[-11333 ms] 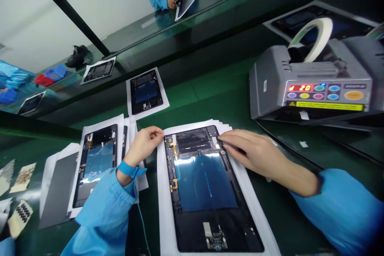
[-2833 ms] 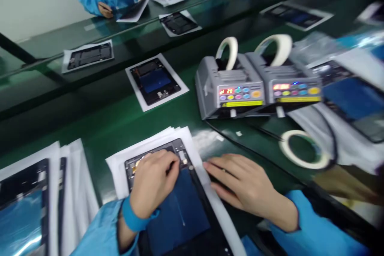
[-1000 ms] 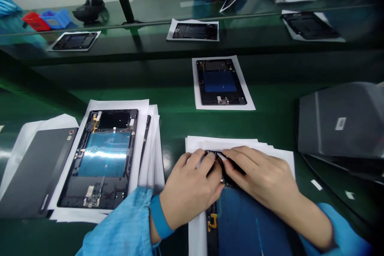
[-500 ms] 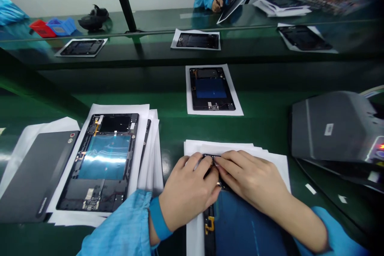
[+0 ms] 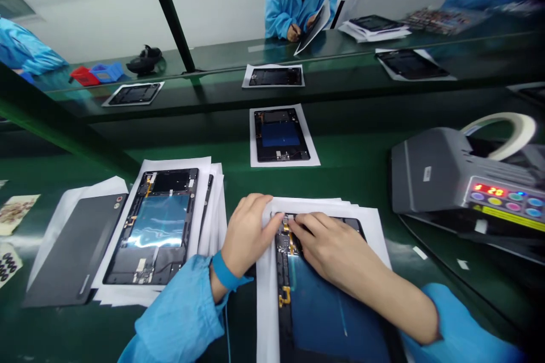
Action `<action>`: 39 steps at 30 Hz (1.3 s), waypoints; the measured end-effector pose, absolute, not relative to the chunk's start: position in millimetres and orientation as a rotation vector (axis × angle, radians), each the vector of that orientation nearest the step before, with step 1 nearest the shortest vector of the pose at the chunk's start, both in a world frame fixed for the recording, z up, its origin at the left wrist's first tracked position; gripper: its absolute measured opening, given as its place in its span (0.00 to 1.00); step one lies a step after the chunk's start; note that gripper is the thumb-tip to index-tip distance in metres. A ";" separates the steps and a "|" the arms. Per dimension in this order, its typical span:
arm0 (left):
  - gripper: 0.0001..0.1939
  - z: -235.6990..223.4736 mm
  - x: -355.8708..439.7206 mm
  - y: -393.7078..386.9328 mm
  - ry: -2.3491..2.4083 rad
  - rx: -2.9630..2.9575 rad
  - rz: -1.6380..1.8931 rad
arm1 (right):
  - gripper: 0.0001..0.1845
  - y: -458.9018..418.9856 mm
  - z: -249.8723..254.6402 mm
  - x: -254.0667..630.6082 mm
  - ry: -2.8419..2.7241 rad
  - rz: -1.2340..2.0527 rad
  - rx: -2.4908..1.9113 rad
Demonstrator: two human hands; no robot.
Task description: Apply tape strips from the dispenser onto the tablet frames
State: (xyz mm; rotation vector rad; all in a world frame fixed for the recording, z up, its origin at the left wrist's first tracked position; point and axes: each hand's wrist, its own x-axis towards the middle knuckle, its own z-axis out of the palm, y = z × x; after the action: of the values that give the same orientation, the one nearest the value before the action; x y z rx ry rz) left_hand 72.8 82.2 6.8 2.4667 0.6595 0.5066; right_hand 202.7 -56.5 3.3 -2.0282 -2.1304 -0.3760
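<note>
An opened tablet (image 5: 327,312) with a large blue battery area lies on white paper sheets (image 5: 266,306) in front of me. At its top left corner, my left hand (image 5: 249,232) has its fingers stretched out and its thumb reaching over the corner. Beside that thumb, my right hand (image 5: 334,247) presses bent, closed fingertips onto the tablet's upper part, near an orange flex cable. Whatever those fingertips hold, if anything, is hidden beneath them.
On the left lie another opened tablet (image 5: 164,218) on stacked paper and a grey back cover (image 5: 79,249). A tape dispenser (image 5: 430,176) with a tape roll (image 5: 525,125) stands right. Ahead, another tablet (image 5: 279,135) lies on paper; a person (image 5: 281,8) works beyond the shelf.
My left hand has moved left off the top middle of the tablet, its fingers straightening. My right hand has shifted slightly left and stays on the tablet. The camera view has tilted up.
</note>
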 end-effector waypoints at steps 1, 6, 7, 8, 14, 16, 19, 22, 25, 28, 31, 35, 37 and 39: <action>0.10 6.7 75.9 84.5 0.686 2.437 0.492 | 0.17 -60.9 1.9 202.1 -2.114 -0.356 -2.004; 0.04 14.4 86.8 86.4 0.716 2.427 0.429 | 0.20 -85.6 -3.7 200.9 -2.054 -0.234 -1.921; 0.05 18.2 87.8 84.8 0.716 2.437 0.429 | 0.20 -89.8 -4.2 201.7 -2.047 -0.222 -1.903; 0.06 22.6 88.5 82.5 0.717 2.449 0.430 | 0.20 -93.6 -4.5 202.8 -2.038 -0.223 -1.881; 0.10 40.9 90.2 57.4 0.783 1.935 0.406 | 0.22 -107.9 -4.7 211.8 -1.940 -0.335 -1.731; 0.15 39.5 90.9 45.4 0.664 1.517 0.325 | 0.21 -110.5 -5.3 215.1 -1.906 -0.391 -1.684; 0.22 39.0 90.2 32.4 0.525 1.295 0.317 | 0.17 -116.2 -2.8 224.8 -1.836 -0.496 -1.549; 0.21 55.8 76.5 37.9 0.558 1.297 0.421 | 0.14 -125.9 6.3 239.5 -1.691 -0.565 -1.442; 0.23 89.4 41.3 69.9 0.712 1.350 0.528 | 0.16 -131.2 14.3 250.7 -1.528 -0.557 -1.464; 0.28 119.7 -6.3 121.0 0.929 1.379 0.628 | 0.15 -125.7 12.4 252.4 -1.502 -0.536 -1.488; 0.29 128.7 -48.8 170.7 1.084 1.377 0.710 | 0.12 -115.3 3.8 247.8 -1.588 -0.525 -1.476; 0.26 108.8 -78.7 211.3 1.153 1.374 0.677 | 0.10 -105.5 -1.2 242.2 -1.678 -0.480 -1.506; 0.25 97.4 -84.2 220.4 1.130 1.437 0.660 | 0.09 -102.6 0.6 241.1 -1.721 -0.461 -1.521; 0.23 94.3 -91.3 223.9 1.123 1.521 0.708 | 0.09 -100.4 2.9 240.6 -1.753 -0.439 -1.540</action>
State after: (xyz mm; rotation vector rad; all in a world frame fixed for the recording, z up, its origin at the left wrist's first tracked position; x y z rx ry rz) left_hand -91.3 223.9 94.3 1.5206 1.1234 0.7084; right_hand 240.6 -100.4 2.9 -1.5404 -1.7531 -0.4386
